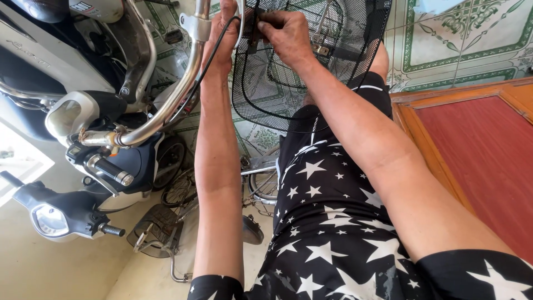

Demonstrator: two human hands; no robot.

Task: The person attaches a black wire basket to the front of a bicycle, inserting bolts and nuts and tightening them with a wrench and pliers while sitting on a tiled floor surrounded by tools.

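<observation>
Fitting step: right hand (286,34) pinches basket (294,83) bracket (256,28), 12 o'clock; left hand (222,33) fingers clenched on handlebar (166,105). Next calls for steady alignment.

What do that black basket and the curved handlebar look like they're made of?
The basket looks like fine metal mesh on a wire frame, coated matte black: you can see the tiles through it. The handlebar appears to be chromed steel tube, bright and mirror-like, with a little dull rust near its end. Both hands, left and right, work at the basket's rim.
</observation>
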